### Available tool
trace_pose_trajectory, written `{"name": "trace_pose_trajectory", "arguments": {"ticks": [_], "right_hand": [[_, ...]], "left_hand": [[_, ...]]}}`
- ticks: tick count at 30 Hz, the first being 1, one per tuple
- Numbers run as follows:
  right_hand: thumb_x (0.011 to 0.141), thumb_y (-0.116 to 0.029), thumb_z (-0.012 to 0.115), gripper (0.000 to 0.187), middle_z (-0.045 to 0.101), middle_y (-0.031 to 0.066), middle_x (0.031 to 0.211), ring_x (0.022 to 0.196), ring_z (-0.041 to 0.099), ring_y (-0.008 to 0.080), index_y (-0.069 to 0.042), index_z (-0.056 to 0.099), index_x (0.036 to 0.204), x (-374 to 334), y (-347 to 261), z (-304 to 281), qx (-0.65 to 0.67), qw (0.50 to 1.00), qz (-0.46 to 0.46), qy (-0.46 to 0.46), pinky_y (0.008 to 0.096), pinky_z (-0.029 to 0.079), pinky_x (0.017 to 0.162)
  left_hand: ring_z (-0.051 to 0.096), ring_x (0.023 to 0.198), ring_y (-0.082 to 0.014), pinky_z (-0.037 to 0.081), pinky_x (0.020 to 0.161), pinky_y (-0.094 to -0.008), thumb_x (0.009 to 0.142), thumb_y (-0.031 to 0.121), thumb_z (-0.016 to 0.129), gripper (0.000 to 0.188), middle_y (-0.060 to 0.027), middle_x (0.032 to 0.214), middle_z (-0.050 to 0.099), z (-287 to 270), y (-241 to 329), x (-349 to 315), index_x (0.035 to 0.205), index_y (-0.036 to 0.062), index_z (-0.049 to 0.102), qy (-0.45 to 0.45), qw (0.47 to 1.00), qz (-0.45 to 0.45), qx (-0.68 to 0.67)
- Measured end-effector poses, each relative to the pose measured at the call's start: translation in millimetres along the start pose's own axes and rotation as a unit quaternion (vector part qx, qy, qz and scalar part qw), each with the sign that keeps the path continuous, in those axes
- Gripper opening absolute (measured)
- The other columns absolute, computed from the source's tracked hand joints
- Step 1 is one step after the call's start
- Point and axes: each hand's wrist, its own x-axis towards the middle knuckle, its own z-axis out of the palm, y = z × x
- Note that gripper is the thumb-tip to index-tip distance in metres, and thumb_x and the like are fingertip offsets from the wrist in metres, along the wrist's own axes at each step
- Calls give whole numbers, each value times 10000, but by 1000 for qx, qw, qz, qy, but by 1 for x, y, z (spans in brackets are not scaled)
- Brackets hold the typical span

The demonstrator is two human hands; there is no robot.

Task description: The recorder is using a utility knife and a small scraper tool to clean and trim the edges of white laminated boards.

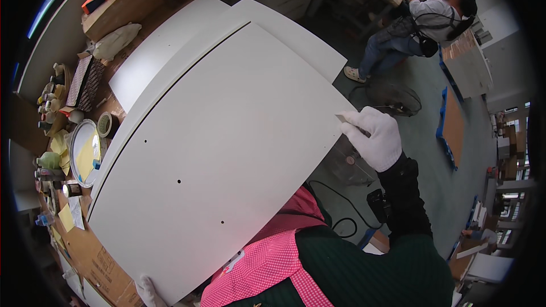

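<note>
Apparently edge work: the right fingers [354, 117] close, pinching a flat tool [340, 118] at the right corner of the white panel [227, 113], which lies before the apron [270, 256]; left hand [149, 292] by its near corner, grip unclear. Next likely: light strokes.

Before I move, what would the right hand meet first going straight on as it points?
The right hand would likely meet the white panel near its right edge; depth there is unclear.
</note>
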Motion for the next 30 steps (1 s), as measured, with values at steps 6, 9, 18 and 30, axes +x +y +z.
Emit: {"name": "trace_pose_trajectory", "arguments": {"ticks": [6, 9, 18, 30], "right_hand": [[802, -106, 695, 219, 610, 100, 724, 637, 603, 245, -56, 728, 1012, 0, 2, 1, 15, 1000, -8, -1, 327, 473, 592], [805, -112, 691, 220, 610, 99, 722, 637, 605, 235, -50, 728, 1013, 3, 3, 0, -20, 1000, -3, 9, 324, 471, 590], [801, -118, 692, 230, 591, 84, 695, 600, 575, 212, -56, 733, 1018, 3, 0, -1, 9, 1000, 26, -8, 320, 454, 571], [806, -103, 685, 215, 584, 90, 680, 606, 582, 231, -68, 735, 1012, 3, 2, 2, -12, 1000, -3, 22, 329, 452, 568]], "left_hand": [[597, 1048, -252, 510, 914, -375, 975, 308, 557, 484, -179, 1209, 581, 2, 3, 4, 1290, -51, 477, -51, 992, -31, -114], [594, 1078, -249, 506, 933, -375, 973, 324, 552, 522, -172, 1241, 565, 2, 4, 6, 1330, -42, 447, -83, 980, -45, -173], [607, 995, -241, 533, 872, -370, 973, 291, 575, 442, -183, 1159, 605, 4, 9, -1, 1232, -63, 518, -44, 988, -47, -141], [604, 907, -232, 540, 820, -360, 974, 184, 590, 308, -179, 1049, 656, -1, 1, -3, 1113, -91, 601, 19, 1000, -24, -6]]}}
